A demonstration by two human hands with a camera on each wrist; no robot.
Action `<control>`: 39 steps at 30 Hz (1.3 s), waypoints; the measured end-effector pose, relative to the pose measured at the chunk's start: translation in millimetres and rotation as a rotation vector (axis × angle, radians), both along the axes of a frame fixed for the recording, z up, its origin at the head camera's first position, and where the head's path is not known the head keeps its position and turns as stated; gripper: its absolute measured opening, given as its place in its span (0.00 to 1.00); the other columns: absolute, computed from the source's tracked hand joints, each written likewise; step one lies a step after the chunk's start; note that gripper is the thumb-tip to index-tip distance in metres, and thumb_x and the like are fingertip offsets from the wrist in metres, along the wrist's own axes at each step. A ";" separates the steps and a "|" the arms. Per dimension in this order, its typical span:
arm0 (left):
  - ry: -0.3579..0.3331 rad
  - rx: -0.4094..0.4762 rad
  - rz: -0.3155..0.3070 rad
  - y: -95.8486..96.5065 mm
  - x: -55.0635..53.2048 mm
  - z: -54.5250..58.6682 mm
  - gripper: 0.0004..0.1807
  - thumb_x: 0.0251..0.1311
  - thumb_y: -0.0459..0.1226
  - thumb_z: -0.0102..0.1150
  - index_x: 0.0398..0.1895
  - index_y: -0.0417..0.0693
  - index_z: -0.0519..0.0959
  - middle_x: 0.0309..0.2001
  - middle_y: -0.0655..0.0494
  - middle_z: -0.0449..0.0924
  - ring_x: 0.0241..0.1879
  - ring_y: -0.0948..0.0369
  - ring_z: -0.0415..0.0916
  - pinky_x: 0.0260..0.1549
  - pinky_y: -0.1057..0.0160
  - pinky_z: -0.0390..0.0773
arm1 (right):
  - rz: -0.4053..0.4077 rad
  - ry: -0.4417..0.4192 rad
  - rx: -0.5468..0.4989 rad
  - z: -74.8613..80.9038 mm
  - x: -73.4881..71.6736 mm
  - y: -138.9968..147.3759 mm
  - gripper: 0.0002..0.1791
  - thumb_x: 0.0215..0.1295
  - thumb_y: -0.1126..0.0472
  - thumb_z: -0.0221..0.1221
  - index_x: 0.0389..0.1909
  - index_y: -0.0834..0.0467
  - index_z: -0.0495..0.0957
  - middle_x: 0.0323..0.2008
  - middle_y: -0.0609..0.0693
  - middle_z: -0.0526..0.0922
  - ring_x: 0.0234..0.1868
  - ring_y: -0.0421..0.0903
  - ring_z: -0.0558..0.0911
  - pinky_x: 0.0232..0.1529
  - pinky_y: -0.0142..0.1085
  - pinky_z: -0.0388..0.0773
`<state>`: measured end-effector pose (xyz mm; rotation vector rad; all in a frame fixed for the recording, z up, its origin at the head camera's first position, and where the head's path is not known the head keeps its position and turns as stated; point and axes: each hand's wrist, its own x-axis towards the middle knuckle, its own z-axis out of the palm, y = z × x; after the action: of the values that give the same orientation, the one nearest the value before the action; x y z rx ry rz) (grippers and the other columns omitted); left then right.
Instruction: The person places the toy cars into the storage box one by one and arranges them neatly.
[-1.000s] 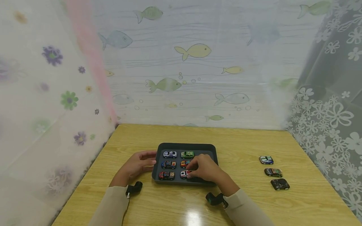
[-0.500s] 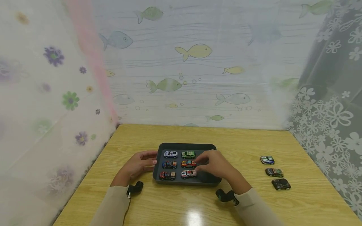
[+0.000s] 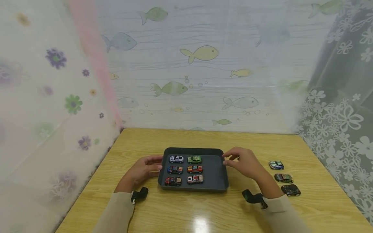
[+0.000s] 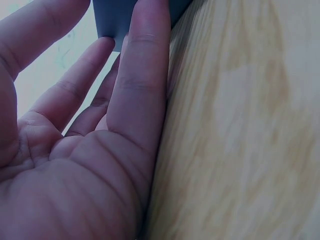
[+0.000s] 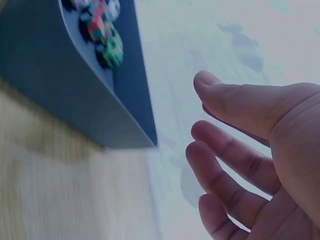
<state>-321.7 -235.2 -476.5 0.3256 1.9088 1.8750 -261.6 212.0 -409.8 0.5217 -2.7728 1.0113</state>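
Resting on the wooden table point(image 3: 163, 207), the dark tray point(image 3: 214, 173) of six toy cars sits between the left hand point(image 3: 144, 170), relaxed fingers touching its edge, and the empty, loose right hand point(image 3: 246, 163).

Dark grey tray point(image 3: 214, 170) on a honey-yellow wood-grain table point(image 3: 186, 207). At the tray's 11 o'clock sits a white car point(image 3: 176, 159) with dark markings, at 12 a green car point(image 3: 194, 159). Centre row shows a blue-and-red car point(image 3: 175, 170) and an orange-red car point(image 3: 194, 169) (busy decals, too small to read). The near row has a red-and-black car point(image 3: 173, 181) and a white-and-red car point(image 3: 195, 179). Beige sleeves point(image 3: 116, 212). Behind hangs a pale curtain point(image 3: 201, 64) printed with yellow, green and blue fish.
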 end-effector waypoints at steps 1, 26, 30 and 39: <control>-0.001 -0.002 -0.001 0.6 0.2 0.3 0.36 0.68 0.34 0.67 0.77 0.40 0.65 0.73 0.37 0.67 0.62 0.52 0.79 0.59 0.51 0.84 | -0.018 0.007 0.008 0.5 0.5 6.0 0.14 0.66 0.54 0.71 0.51 0.49 0.88 0.51 0.47 0.87 0.44 0.45 0.86 0.41 0.41 0.85; -0.011 -0.003 0.010 1.6 1.0 -0.2 0.32 0.70 0.32 0.63 0.76 0.39 0.67 0.74 0.38 0.67 0.63 0.52 0.78 0.59 0.52 0.84 | -0.316 -0.092 0.118 -3.4 12.4 128.8 0.25 0.76 0.51 0.61 0.65 0.62 0.79 0.66 0.74 0.73 0.63 0.74 0.74 0.43 0.58 0.83; -0.007 0.006 0.003 1.1 -0.5 -0.2 0.33 0.70 0.32 0.64 0.76 0.38 0.66 0.74 0.37 0.67 0.63 0.52 0.79 0.59 0.52 0.84 | -0.367 -0.204 0.109 -7.2 14.2 143.1 0.26 0.75 0.57 0.58 0.68 0.67 0.74 0.66 0.80 0.68 0.62 0.76 0.72 0.24 0.46 0.79; -0.001 0.010 -0.012 -0.1 0.7 1.2 0.33 0.70 0.31 0.63 0.76 0.37 0.65 0.74 0.36 0.66 0.63 0.51 0.78 0.59 0.51 0.84 | -0.409 -0.366 0.050 -14.4 13.4 152.3 0.30 0.69 0.69 0.51 0.71 0.72 0.67 0.68 0.83 0.61 0.13 0.43 0.66 0.18 0.38 0.72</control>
<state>-321.1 -235.2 -475.3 0.3382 1.8931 1.8774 -248.2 364.3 -424.2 -0.2510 -3.0323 1.0206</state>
